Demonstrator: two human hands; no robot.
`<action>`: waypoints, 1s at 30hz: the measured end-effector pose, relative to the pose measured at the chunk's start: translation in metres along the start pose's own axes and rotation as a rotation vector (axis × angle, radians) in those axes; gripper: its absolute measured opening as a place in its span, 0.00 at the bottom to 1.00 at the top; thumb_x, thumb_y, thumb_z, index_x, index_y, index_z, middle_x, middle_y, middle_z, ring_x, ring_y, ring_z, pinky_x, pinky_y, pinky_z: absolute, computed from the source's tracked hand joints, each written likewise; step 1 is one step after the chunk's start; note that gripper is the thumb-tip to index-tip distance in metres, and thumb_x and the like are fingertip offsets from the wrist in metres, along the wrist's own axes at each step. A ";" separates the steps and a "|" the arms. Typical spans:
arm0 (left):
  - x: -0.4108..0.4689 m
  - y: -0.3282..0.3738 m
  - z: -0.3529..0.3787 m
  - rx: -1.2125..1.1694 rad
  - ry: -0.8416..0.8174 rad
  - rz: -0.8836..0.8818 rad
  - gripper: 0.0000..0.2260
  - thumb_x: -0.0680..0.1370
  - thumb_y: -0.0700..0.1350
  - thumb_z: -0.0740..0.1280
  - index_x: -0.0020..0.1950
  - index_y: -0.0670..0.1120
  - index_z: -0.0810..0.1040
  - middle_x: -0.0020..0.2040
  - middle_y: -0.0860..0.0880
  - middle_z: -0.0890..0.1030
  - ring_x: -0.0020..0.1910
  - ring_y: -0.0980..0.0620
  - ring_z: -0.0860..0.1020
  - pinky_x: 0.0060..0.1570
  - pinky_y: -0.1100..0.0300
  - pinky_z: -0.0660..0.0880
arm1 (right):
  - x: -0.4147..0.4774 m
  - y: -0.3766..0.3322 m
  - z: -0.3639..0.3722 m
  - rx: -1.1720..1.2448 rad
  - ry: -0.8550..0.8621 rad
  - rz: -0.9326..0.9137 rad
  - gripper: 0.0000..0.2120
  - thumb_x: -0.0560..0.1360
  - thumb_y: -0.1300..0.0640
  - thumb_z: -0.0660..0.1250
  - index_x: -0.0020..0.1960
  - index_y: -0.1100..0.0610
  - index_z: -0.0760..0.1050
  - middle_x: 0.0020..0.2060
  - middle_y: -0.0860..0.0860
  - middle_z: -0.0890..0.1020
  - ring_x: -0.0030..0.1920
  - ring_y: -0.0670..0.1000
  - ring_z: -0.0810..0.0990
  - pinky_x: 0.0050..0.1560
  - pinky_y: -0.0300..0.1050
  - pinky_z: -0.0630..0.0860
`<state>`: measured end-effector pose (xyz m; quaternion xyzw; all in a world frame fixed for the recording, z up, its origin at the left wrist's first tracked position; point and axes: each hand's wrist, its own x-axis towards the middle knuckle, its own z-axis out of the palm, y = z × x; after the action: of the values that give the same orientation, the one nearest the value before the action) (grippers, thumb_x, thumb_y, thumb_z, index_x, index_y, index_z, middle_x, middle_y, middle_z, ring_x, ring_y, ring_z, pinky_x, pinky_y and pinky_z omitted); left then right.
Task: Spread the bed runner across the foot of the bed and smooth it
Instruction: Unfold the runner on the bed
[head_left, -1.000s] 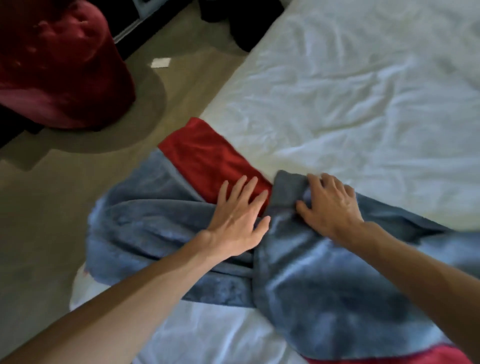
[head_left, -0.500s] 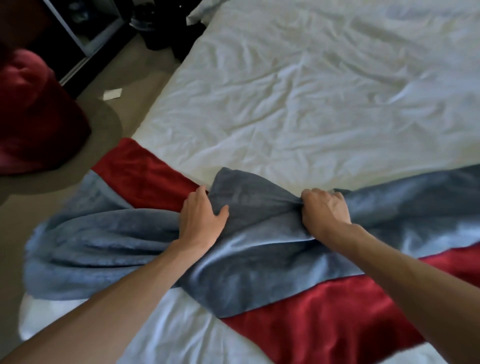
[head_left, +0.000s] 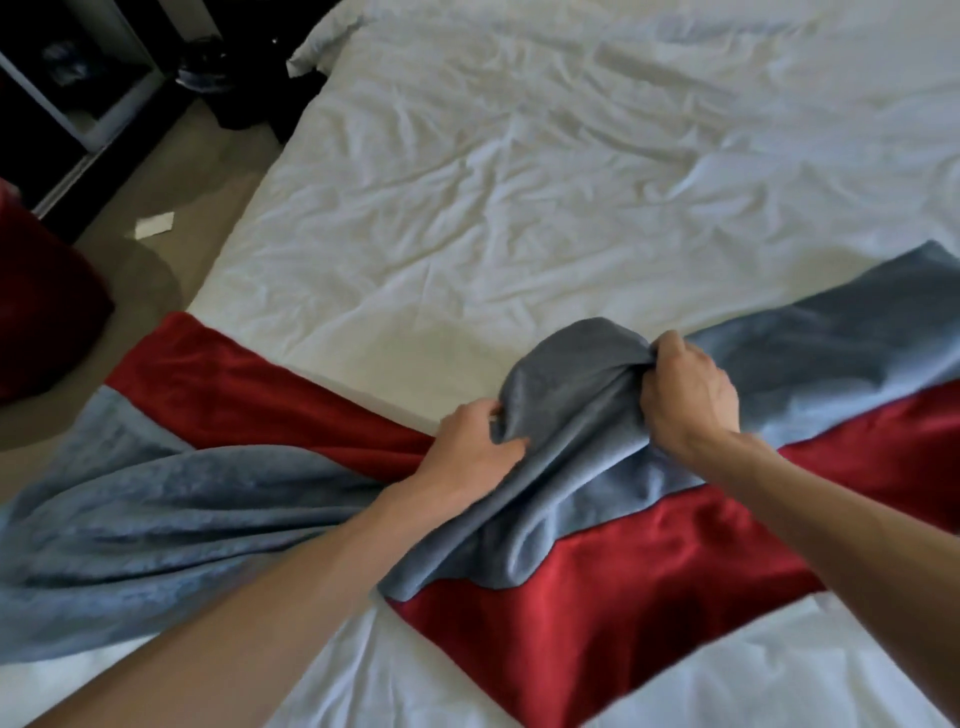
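A bed runner (head_left: 613, 587) with grey-blue and red bands lies across the near end of the white bed (head_left: 545, 218). Its left part is bunched and hangs over the bed's left edge. In the middle a grey fold (head_left: 566, 374) stands raised. My left hand (head_left: 470, 447) is closed on the fold's left side. My right hand (head_left: 685, 395) pinches the fold's right side. To the right the runner lies flatter, running out of view.
The white sheet is wrinkled. A pillow corner (head_left: 322, 41) shows at the far left of the bed. Beige floor (head_left: 171, 171) runs along the left side, with a white paper scrap (head_left: 154, 226), a dark red round seat (head_left: 41, 317) and a dark shelf unit (head_left: 78, 88).
My hands went from lying flat on the runner to gripping a grey fold and lifting it. More of the red band shows on the right. The view has shifted rightward over the bed.
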<state>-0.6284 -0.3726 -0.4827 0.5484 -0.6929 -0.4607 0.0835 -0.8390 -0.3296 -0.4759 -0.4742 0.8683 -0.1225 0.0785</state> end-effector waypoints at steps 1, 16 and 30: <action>-0.003 0.007 0.010 -0.004 -0.027 0.031 0.04 0.72 0.46 0.68 0.44 0.47 0.79 0.38 0.51 0.83 0.40 0.53 0.82 0.43 0.55 0.79 | 0.000 0.007 -0.004 0.011 0.014 0.017 0.06 0.76 0.63 0.54 0.50 0.60 0.68 0.49 0.60 0.78 0.45 0.64 0.76 0.38 0.50 0.65; -0.081 0.078 0.149 -0.144 -0.253 0.308 0.11 0.77 0.40 0.60 0.34 0.42 0.67 0.29 0.49 0.69 0.29 0.52 0.68 0.34 0.56 0.67 | -0.063 0.092 -0.046 0.293 0.044 0.213 0.10 0.75 0.58 0.58 0.54 0.55 0.73 0.46 0.55 0.82 0.45 0.60 0.77 0.41 0.48 0.71; -0.175 0.128 0.273 -0.275 -0.272 0.202 0.04 0.75 0.41 0.67 0.41 0.42 0.77 0.34 0.54 0.78 0.37 0.62 0.78 0.40 0.70 0.71 | -0.144 0.192 -0.067 0.571 -0.489 0.198 0.09 0.70 0.54 0.68 0.33 0.55 0.75 0.28 0.47 0.76 0.31 0.45 0.72 0.32 0.40 0.70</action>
<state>-0.8179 -0.0799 -0.4748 0.3924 -0.6799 -0.6098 0.1092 -0.9327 -0.0989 -0.4634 -0.3624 0.7964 -0.2343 0.4237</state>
